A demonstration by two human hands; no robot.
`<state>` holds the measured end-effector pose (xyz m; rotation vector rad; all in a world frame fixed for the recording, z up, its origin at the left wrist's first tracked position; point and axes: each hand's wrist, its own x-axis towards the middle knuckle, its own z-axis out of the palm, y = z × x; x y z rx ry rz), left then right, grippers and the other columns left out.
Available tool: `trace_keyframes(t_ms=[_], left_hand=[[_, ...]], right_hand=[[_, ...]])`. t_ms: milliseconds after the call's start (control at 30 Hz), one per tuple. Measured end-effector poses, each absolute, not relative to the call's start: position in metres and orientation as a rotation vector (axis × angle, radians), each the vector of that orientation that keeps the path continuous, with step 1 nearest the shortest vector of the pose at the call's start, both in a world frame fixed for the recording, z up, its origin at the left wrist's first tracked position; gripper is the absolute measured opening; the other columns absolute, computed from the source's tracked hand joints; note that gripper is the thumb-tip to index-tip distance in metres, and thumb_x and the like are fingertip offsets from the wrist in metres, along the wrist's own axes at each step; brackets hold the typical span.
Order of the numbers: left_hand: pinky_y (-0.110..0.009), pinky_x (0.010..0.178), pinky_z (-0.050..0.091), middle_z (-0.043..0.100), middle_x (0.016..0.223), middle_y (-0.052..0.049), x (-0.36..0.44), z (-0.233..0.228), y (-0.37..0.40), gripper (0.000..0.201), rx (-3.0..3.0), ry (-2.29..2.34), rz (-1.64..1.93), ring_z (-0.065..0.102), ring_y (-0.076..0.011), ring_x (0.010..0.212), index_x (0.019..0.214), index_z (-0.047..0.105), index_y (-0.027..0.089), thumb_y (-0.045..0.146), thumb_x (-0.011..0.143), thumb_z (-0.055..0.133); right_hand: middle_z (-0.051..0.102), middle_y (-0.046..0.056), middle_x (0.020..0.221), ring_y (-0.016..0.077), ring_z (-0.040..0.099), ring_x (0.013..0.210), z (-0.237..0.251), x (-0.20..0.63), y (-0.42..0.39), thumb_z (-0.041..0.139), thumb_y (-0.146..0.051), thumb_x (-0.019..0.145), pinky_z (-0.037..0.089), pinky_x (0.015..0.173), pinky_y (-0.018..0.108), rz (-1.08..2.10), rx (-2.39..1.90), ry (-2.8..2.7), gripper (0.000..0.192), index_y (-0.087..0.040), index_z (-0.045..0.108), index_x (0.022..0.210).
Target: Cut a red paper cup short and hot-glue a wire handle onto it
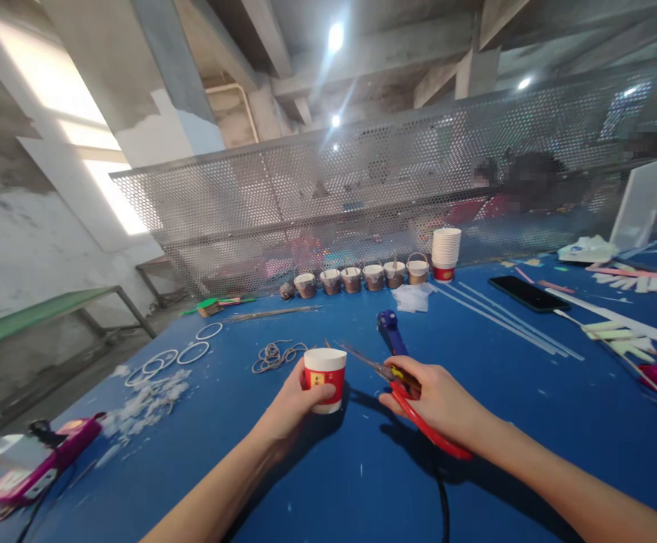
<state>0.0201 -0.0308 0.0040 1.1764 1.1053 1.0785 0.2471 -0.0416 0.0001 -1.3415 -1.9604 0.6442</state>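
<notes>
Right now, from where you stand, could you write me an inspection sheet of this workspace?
Surface: blue tabletop, white scraps on its left side.
Things in use: red-and-white paper cup; red-handled scissors, tips pointing toward the cup.
Clutter: white rings, tangled cord, smartphone.
Hands: left hand grips the cup; right hand holds the scissors.
Cables: black cable at the near edge; plugs in the left magenta power strip.
Surroundings: perforated metal screen behind; green-topped table at left.
</notes>
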Motion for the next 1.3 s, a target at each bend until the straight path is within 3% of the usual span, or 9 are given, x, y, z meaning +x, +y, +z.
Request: trace_keyframes(t_ms=[200,367,667,867,1033,1300], left_hand=[[-0.024,0.062,0.043,0.067,0.085,-0.005,0.021,0.006,-0.031,0.050,1.086,1.073,1.022,0.060,-0.0146,0.069,0.108,0.063,0.017,0.034,0.063,0.077],[-0.023,0.064,0.041,0.068,0.090,-0.004,0.021,0.006,-0.031,0.045,1.147,1.118,1.020,0.059,-0.0145,0.073,0.105,0.063,0.018,0.033,0.064,0.075],[-0.028,0.072,0.043,0.069,0.093,-0.007,0.017,0.004,-0.028,0.048,1.275,1.135,0.980,0.062,-0.0177,0.079,0.105,0.063,0.018,0.036,0.064,0.076],[-0.029,0.072,0.044,0.069,0.091,-0.006,0.017,0.003,-0.028,0.044,1.327,1.160,1.007,0.062,-0.0180,0.078,0.103,0.063,0.019,0.034,0.064,0.076],[-0.036,0.086,0.047,0.068,0.098,-0.005,0.018,0.008,-0.030,0.053,1.466,1.238,1.095,0.062,-0.0218,0.091,0.109,0.060,0.022,0.023,0.058,0.074],[-0.039,0.090,0.049,0.067,0.103,-0.006,0.019,0.015,-0.030,0.054,1.638,1.270,1.072,0.063,-0.0244,0.097,0.108,0.057,0.021,0.021,0.056,0.073]], right_hand=[[0.073,0.006,0.089,0.0225,0.068,0.074,-0.006,0.249,-0.041,0.066,-0.035,0.077,0.049,0.066,0.031,0.396,-1.378,-2.106,0.038,-0.019,0.065,0.112],[0.073,0.010,0.103,0.0281,0.069,0.091,-0.008,0.251,-0.043,0.070,-0.033,0.076,0.052,0.074,0.035,0.243,-1.346,-2.184,0.039,-0.019,0.065,0.113],[0.074,0.007,0.091,0.0246,0.071,0.079,-0.009,0.253,-0.042,0.072,-0.038,0.078,0.049,0.067,0.030,0.190,-1.310,-2.250,0.036,-0.020,0.066,0.109],[0.072,0.003,0.076,0.0203,0.067,0.066,-0.003,0.254,-0.044,0.074,-0.038,0.077,0.041,0.056,0.026,0.242,-1.269,-2.288,0.024,-0.020,0.066,0.091],[0.068,0.000,0.063,0.0174,0.062,0.055,-0.005,0.254,-0.040,0.067,-0.038,0.081,0.041,0.053,0.025,0.320,-1.283,-2.119,0.019,-0.021,0.065,0.088],[0.076,0.008,0.090,0.0260,0.070,0.077,-0.006,0.254,-0.034,0.065,-0.039,0.079,0.048,0.066,0.032,0.260,-1.461,-2.029,0.035,-0.019,0.066,0.109]])
